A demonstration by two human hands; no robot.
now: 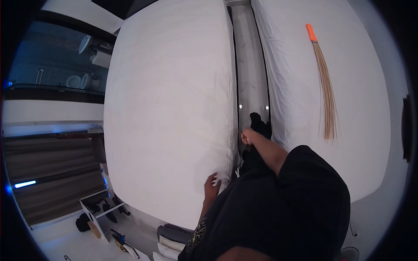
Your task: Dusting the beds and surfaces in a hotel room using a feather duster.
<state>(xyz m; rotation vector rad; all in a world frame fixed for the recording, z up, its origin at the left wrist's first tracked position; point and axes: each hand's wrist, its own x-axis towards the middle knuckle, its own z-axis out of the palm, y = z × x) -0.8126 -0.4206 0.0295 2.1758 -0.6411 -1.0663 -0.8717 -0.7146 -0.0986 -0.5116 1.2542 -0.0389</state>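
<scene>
A white bedsheet (170, 95) covers the wide bed on the left, with light wrinkles along its right edge. My left hand (212, 186) is at that edge, close to my body, fingers curled around a small bunch of the sheet. Farther forward, my right hand (247, 136) reaches across the narrow gap to the same bed's side. Its fingers are closed, and whatever they hold is hidden. On the second white-covered bed (291, 87) to the right lies a stick broom (325, 82) with an orange handle, its bristles pointing toward me.
I stand between the beds, on a strip of shiny tiled floor (250, 65). Folded fabric and pillows (170, 243) are stacked at the lower left. Beyond the left bed are a brown curtain (48, 174), a small white shelf (93, 217) and a bathroom with a toilet (87, 81).
</scene>
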